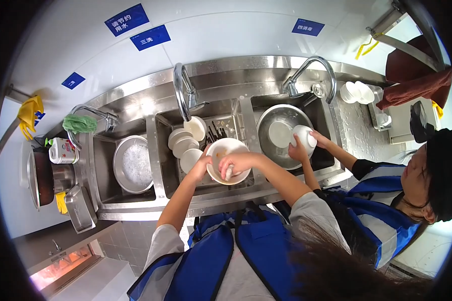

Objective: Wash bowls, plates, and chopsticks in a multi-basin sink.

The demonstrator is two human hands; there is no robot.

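My left hand (pixel 200 165) grips the left rim of a white bowl (pixel 231 146), which is tilted towards me over the middle basin. Food residue shows on the bowl's inner wall. My right hand (pixel 236 162) reaches into it, fingers bent round a small whitish wad (pixel 229 172) whose material is unclear. Left of the bowl, several white bowls (pixel 190 161) lie in the middle basin (pixel 165 184). Dark chopsticks or similar utensils (pixel 216 131) lie behind my bowl, partly hidden by it.
At the right basin a co-worker's hands (pixel 299 150) hold a white bowl (pixel 305 137) over a large metal bowl (pixel 265 124). The left basin holds a metal bowl of suds (pixel 133 163). A tap (pixel 180 90) arches over the middle basin. White bowls (pixel 356 92) stand on the right counter.
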